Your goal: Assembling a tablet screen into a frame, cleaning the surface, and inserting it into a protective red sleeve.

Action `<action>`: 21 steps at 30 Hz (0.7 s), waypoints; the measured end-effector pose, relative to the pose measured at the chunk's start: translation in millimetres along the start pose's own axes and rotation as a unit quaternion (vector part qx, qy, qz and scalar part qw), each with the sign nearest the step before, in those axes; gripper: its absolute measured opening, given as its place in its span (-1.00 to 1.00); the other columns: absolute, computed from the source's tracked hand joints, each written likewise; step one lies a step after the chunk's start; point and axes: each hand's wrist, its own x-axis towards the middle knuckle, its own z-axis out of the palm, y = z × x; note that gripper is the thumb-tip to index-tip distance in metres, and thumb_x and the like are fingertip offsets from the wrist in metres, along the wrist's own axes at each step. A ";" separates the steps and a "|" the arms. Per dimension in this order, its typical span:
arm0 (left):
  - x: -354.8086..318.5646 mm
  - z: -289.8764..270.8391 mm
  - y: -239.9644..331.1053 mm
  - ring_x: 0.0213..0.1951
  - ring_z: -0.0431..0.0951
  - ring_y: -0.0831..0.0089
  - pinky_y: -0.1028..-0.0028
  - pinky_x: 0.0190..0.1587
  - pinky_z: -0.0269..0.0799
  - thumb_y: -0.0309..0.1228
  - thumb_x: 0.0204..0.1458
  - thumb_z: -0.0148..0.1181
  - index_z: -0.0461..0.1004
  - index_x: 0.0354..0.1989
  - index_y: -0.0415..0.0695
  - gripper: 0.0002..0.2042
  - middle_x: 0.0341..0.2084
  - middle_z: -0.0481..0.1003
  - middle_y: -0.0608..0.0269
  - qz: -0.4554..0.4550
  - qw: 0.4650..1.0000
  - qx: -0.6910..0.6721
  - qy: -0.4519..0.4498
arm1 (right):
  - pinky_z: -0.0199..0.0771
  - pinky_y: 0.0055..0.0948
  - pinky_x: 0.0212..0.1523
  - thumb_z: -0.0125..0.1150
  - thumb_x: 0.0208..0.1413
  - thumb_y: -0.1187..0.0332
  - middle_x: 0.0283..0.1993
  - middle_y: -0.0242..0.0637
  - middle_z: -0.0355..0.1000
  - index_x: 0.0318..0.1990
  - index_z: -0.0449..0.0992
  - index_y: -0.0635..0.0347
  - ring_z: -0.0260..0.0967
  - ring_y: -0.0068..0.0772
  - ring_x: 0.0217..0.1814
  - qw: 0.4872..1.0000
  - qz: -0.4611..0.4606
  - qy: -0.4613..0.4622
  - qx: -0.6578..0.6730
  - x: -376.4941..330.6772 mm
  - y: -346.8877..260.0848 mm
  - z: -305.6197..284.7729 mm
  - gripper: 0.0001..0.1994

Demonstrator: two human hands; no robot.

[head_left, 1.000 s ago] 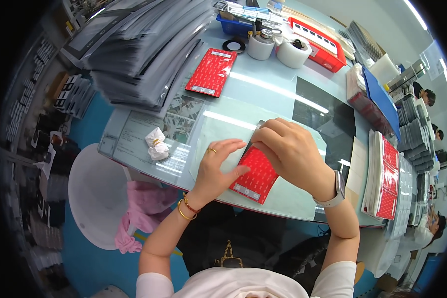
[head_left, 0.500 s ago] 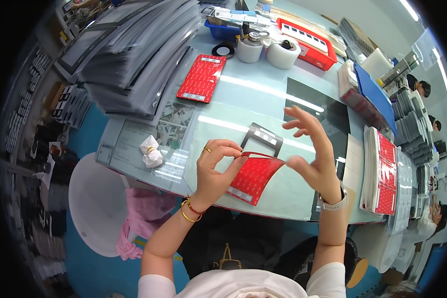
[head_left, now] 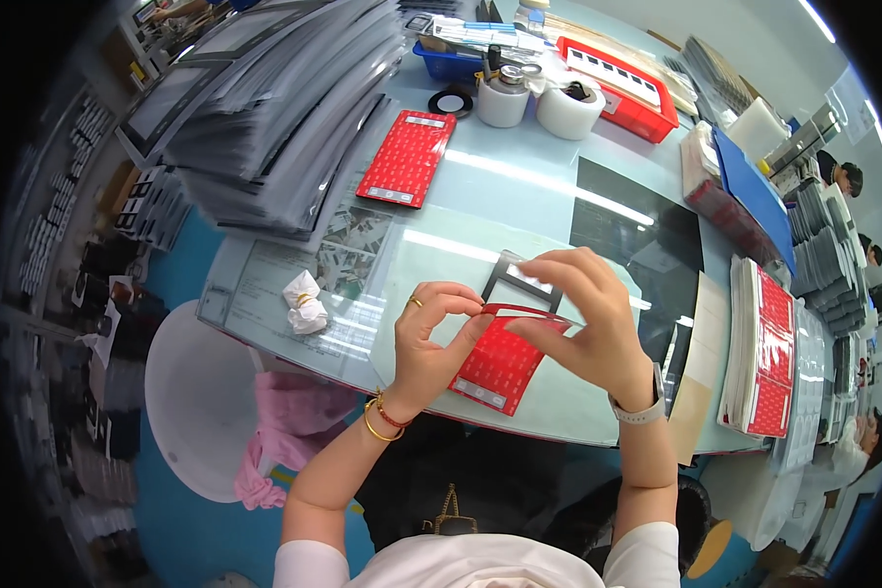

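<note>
My left hand [head_left: 429,343] pinches the upper left corner of a thin red printed sheet [head_left: 500,365], whose top edge is lifted and bowed. The sheet's lower end carries a pale strip with small grey marks and rests low over the table's front edge. My right hand [head_left: 598,323] hovers at the sheet's upper right corner. Its thumb is in front of the red surface and its fingers curve above, apart from the thumb. Just behind the sheet lies a dark grey frame-shaped panel [head_left: 500,279] with a clear window, partly hidden by both hands.
Another red sheet [head_left: 407,162] lies farther back. Tall stacked grey panels [head_left: 265,127] fill the left. A crumpled white wad [head_left: 305,304] sits near the front left. Tape rolls [head_left: 568,110], a red tray [head_left: 647,120] and a bundle of red-faced sheets [head_left: 759,348] border the work area.
My right hand has moved left and its fingers have curled inward over the sheet's upper right corner. My left hand keeps its pinch. The whole view has shifted slightly.
</note>
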 end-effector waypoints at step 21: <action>-54.9 -21.9 -2.2 0.32 0.32 0.10 0.11 0.32 0.16 -0.31 0.01 0.46 0.43 0.27 -0.20 -0.38 0.27 0.38 0.11 -0.060 0.931 0.326 -0.152 | 0.49 -0.46 -0.43 0.43 0.08 0.49 -0.35 -0.28 0.51 -0.29 0.52 0.21 0.50 -0.36 -0.44 0.993 0.020 -0.103 -0.043 37.5 12.6 8.8 -0.85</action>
